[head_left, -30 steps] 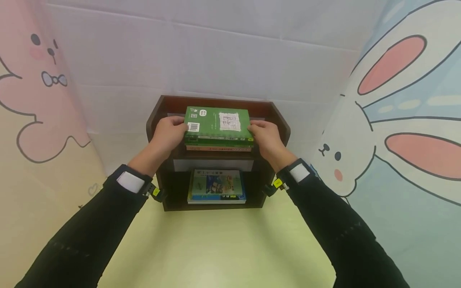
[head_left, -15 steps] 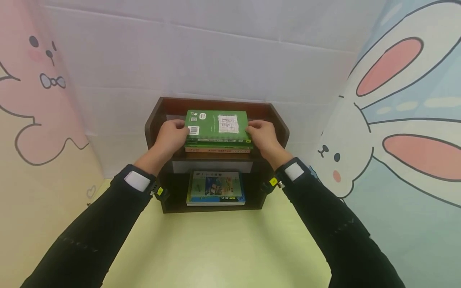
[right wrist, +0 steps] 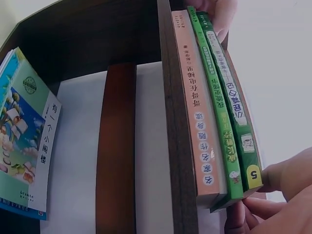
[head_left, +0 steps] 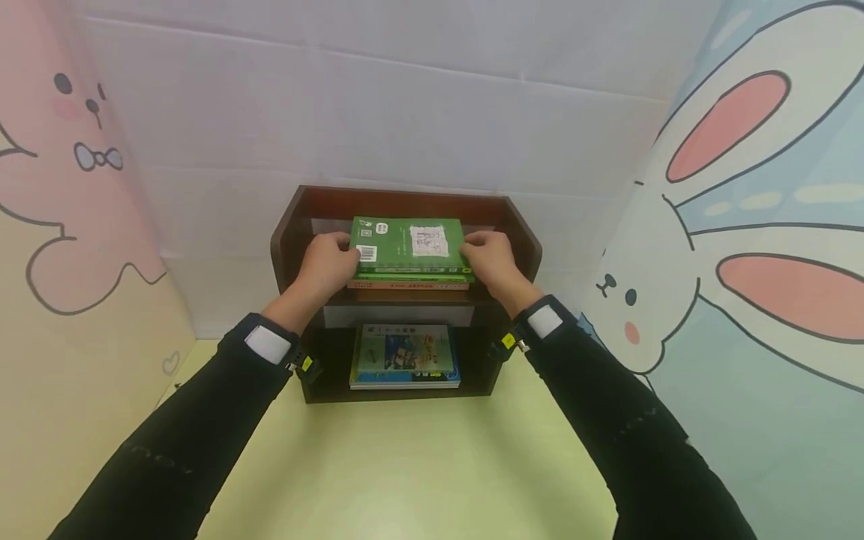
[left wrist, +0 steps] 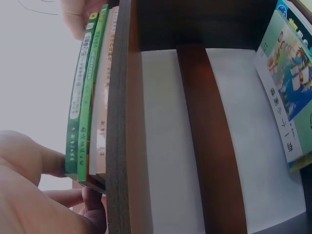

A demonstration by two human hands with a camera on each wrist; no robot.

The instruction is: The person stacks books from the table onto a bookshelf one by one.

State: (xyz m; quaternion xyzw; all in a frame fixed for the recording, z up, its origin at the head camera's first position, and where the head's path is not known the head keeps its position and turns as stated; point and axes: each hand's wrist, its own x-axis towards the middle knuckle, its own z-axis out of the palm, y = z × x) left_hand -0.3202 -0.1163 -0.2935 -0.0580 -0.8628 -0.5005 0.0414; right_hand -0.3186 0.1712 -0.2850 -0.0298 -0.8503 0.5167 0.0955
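A dark green book (head_left: 394, 247) with a barcode and a sketch on its cover lies flat atop a small stack on the upper shelf. My left hand (head_left: 327, 264) grips its left end and my right hand (head_left: 494, 261) its right end, thumbs at the top cover. Beneath it are a brighter green book (right wrist: 214, 83) and a book with a salmon spine (right wrist: 192, 97), seen edge-on in both wrist views. In the left wrist view, curled fingers (left wrist: 92, 207) sit at the stack's end; their exact contact is partly hidden.
The dark brown two-tier shelf (head_left: 398, 201) stands against a white wall cloth. On its lower tier lie a pale green picture-covered book (head_left: 405, 346) and a blue book (head_left: 405, 377) under it. A pale yellow-green tabletop (head_left: 405, 465) extends in front.
Both hands have lowered the dark green book and drawn it slightly nearer, onto the stack. My left hand has shifted a little to the right.
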